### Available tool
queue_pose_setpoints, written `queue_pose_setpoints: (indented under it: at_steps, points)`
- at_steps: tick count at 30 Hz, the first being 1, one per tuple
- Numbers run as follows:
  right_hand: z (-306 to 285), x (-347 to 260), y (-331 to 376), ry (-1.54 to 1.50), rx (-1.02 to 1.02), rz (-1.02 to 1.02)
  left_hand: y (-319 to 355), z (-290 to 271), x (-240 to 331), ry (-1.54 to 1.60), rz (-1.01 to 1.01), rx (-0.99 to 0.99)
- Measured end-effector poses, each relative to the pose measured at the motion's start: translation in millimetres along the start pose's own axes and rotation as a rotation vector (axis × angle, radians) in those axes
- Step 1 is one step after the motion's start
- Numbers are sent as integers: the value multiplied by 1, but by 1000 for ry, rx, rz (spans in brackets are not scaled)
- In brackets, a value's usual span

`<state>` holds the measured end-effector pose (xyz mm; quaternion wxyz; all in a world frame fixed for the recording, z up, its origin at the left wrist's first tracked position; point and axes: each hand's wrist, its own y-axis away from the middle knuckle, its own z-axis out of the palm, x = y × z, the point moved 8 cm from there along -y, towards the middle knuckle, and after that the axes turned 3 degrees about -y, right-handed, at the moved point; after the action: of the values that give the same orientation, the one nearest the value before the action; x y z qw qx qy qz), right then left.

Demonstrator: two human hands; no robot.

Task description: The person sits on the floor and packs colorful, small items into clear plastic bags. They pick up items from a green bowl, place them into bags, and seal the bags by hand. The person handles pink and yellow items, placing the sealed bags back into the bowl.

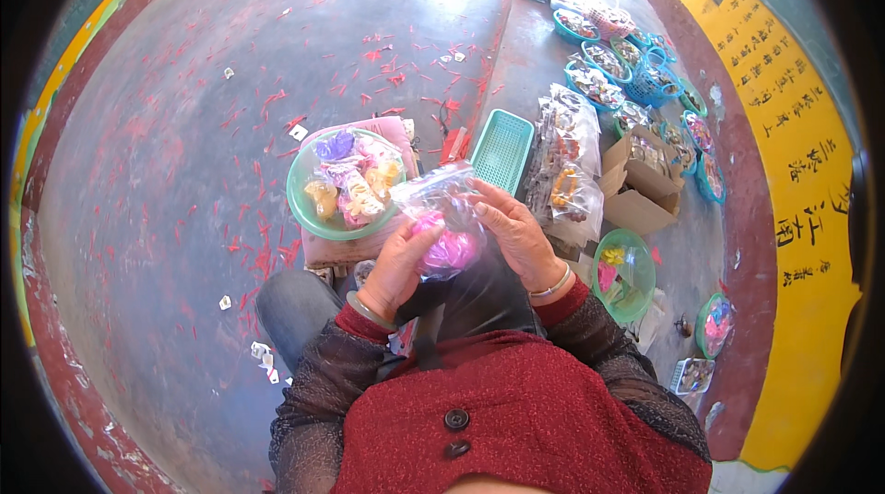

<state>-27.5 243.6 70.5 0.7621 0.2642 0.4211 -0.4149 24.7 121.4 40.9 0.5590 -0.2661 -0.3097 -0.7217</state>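
Above my lap I hold a clear plastic bag (442, 182) with a bright pink bundle (450, 250) in its lower part. My left hand (395, 265) is closed on the bag's left side, the thumb lying over the pink bundle. At the upper right edge of the bag, my right hand (518, 234) pinches the film between thumb and fingers. What exactly the bundle is, I cannot make out. Just left of the bag, a pale green bowl (297, 188) holds purple, pink and yellow bundles. It rests on a pink cloth (402, 132) over a low support.
Beyond my right hand lie a turquoise plastic basket (502, 151), a pile of clear packets (564, 167) and an open cardboard box (636, 208). A green basin (627, 305) is nearer. Several filled baskets (595, 84) line the right wall. Red scraps (263, 259) litter the floor.
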Motion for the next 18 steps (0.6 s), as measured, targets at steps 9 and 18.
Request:
queue_pose_setpoints:
  at_steps: [9, 18]
  points:
    - [0, 39, 10, 21, -25, 177, -3, -17, -8, 131, -51, 89]
    - [-16, 1, 8, 185, 127, -56, -8, -22, -2, -164, 92, 32]
